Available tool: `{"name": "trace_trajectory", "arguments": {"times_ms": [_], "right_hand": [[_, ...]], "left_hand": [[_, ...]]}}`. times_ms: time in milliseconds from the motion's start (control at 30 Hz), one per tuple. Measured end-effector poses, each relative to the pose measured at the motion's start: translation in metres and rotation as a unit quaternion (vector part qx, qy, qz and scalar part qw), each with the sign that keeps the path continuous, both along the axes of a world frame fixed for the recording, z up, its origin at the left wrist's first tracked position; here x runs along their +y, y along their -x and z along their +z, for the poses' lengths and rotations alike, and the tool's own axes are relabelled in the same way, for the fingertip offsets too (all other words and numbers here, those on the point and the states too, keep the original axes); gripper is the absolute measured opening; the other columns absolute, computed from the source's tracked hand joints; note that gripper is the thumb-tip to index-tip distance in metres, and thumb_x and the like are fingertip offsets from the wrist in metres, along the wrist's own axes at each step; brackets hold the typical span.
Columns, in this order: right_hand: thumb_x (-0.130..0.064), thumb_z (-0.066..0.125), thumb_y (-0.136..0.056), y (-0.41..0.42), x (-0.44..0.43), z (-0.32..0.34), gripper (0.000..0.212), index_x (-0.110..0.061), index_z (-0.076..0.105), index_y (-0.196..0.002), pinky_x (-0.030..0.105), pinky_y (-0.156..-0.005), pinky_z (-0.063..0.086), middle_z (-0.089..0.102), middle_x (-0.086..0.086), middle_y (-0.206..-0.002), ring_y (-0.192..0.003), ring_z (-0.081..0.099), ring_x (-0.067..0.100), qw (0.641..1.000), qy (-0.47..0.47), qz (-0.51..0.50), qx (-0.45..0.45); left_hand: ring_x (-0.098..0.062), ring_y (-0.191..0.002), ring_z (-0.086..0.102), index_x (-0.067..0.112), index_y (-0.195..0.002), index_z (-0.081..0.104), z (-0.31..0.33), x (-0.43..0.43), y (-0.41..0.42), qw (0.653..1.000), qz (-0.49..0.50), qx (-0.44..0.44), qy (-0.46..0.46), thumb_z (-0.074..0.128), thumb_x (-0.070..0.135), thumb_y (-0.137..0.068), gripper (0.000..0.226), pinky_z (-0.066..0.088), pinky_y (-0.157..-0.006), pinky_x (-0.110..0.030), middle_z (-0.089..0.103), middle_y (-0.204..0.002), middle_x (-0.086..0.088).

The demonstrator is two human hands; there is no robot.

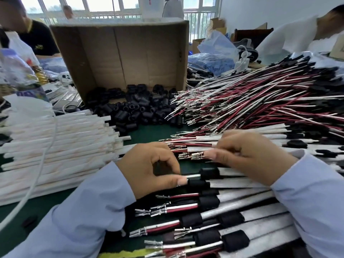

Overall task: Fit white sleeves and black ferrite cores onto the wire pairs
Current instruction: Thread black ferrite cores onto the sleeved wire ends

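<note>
1. Nearest of all, finished pairs (pixel 214 228) lay in rows on the green tabletop (pixel 147 134). Each had a dark core on a white sleeve, with the metal ends pointing left.
2. Just behind them, the left hand (pixel 149 168) made a narrow grip, with thumb and forefinger pinching the free end of one wire pair (pixel 193 176). Its black core (pixel 209 173) sat just right of the fingertips. The long axis ran left to right, so I judge the core had to slide rightward. The left hand was the nearer one.
3. The right hand (pixel 251 155) curled its grip round a bundle of sleeved pairs (pixel 193 149), whose ends also pointed left.
4. Farther away, a stack of white sleeves (pixel 55 146) lay at the left and loose wires (pixel 251 97) at the right.
5. Farthest, ferrite cores (pixel 139 108) spilled from a cardboard box (pixel 121 53).
</note>
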State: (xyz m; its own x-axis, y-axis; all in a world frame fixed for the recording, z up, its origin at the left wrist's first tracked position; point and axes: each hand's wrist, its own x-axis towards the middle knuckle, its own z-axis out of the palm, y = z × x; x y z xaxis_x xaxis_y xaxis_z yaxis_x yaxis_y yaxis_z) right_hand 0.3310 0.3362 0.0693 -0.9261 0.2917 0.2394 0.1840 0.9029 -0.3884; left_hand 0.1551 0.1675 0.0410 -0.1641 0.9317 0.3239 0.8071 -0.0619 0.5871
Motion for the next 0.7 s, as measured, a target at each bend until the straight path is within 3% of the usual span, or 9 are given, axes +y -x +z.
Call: {"name": "trace_trajectory", "arguments": {"times_ms": [67, 100, 233, 367, 433, 533, 600, 700], "right_hand": [[-0.062, 0.041, -0.081, 0.003, 0.007, 0.004, 0.053, -0.017, 0.068, -0.074, 0.039, -0.067, 0.048, 0.055, -0.003, -0.073, -0.071, 0.054, 0.017, 0.994, -0.046, -0.069, 0.076], [-0.057, 0.045, -0.082, 0.006, 0.007, 0.004, 0.046, -0.018, 0.069, -0.082, 0.037, -0.071, 0.048, 0.057, -0.004, -0.078, -0.076, 0.055, 0.017, 0.991, -0.067, -0.092, 0.073], [-0.042, 0.053, -0.091, 0.025, 0.000, -0.007, 0.025, -0.022, 0.062, -0.103, 0.026, -0.080, 0.036, 0.054, -0.007, -0.100, -0.105, 0.049, 0.017, 0.981, -0.166, -0.092, -0.047], [-0.021, 0.050, -0.093, 0.020, 0.002, -0.002, 0.011, -0.015, 0.058, -0.098, 0.029, -0.073, 0.039, 0.049, -0.007, -0.091, -0.093, 0.053, 0.020, 0.988, -0.116, -0.103, 0.021], [-0.019, 0.048, -0.093, 0.014, 0.005, 0.000, 0.016, -0.020, 0.060, -0.104, 0.029, -0.070, 0.039, 0.054, -0.008, -0.094, -0.086, 0.053, 0.016, 0.989, -0.107, -0.104, 0.025], [-0.036, 0.048, -0.093, 0.007, 0.009, 0.009, 0.026, -0.034, 0.065, -0.113, 0.026, -0.076, 0.043, 0.062, -0.014, -0.102, -0.087, 0.053, 0.006, 0.993, -0.079, -0.078, -0.030], [-0.045, 0.052, -0.089, 0.002, 0.016, 0.019, 0.029, -0.032, 0.070, -0.107, 0.031, -0.085, 0.048, 0.069, -0.015, -0.102, -0.093, 0.060, 0.006, 0.994, -0.044, -0.055, -0.080], [-0.037, 0.061, -0.088, -0.001, 0.030, 0.028, 0.018, -0.027, 0.074, -0.094, 0.024, -0.076, 0.049, 0.070, -0.010, -0.082, -0.076, 0.060, 0.002, 0.988, -0.005, -0.025, -0.152]], "left_hand": [[-0.007, -0.088, 0.062, 0.030, -0.096, 0.070, 0.000, -0.002, -0.002, 1.000, -0.005, 0.001, 0.027, 0.073, 0.052, -0.071, 0.034, 0.050, -0.076, -0.023, 0.063, -0.090, 0.014], [-0.006, -0.092, 0.061, 0.030, -0.104, 0.068, -0.002, -0.001, -0.006, 0.999, -0.015, 0.000, 0.038, 0.071, 0.052, -0.072, 0.039, 0.050, -0.080, -0.024, 0.063, -0.096, 0.014], [-0.004, -0.097, 0.057, 0.029, -0.113, 0.067, -0.009, 0.005, -0.020, 0.996, -0.054, 0.014, 0.071, 0.061, 0.046, -0.085, 0.033, 0.048, -0.087, -0.031, 0.058, -0.105, 0.012], [-0.003, -0.090, 0.057, 0.025, -0.109, 0.069, -0.009, 0.004, -0.015, 0.994, -0.075, 0.003, 0.077, 0.067, 0.037, -0.086, 0.027, 0.048, -0.084, -0.030, 0.058, -0.101, 0.012], [-0.004, -0.086, 0.058, 0.024, -0.105, 0.070, -0.008, 0.001, -0.015, 0.994, -0.083, -0.007, 0.070, 0.070, 0.038, -0.083, 0.026, 0.049, -0.079, -0.027, 0.060, -0.095, 0.012], [-0.005, -0.079, 0.062, 0.024, -0.093, 0.071, 0.001, -0.002, -0.011, 0.998, -0.059, -0.026, 0.023, 0.070, 0.040, -0.081, 0.020, 0.050, -0.070, -0.021, 0.066, -0.084, 0.012], [-0.004, -0.070, 0.061, 0.025, -0.084, 0.071, 0.013, 0.000, 0.004, 0.998, 0.004, -0.043, -0.053, 0.066, 0.036, -0.084, 0.012, 0.047, -0.064, -0.015, 0.066, -0.075, 0.011], [-0.001, -0.074, 0.058, 0.031, -0.083, 0.067, 0.035, 0.021, 0.044, 0.988, 0.124, 0.016, -0.093, 0.064, 0.037, -0.086, 0.007, 0.045, -0.069, -0.014, 0.063, -0.079, 0.010]]}}
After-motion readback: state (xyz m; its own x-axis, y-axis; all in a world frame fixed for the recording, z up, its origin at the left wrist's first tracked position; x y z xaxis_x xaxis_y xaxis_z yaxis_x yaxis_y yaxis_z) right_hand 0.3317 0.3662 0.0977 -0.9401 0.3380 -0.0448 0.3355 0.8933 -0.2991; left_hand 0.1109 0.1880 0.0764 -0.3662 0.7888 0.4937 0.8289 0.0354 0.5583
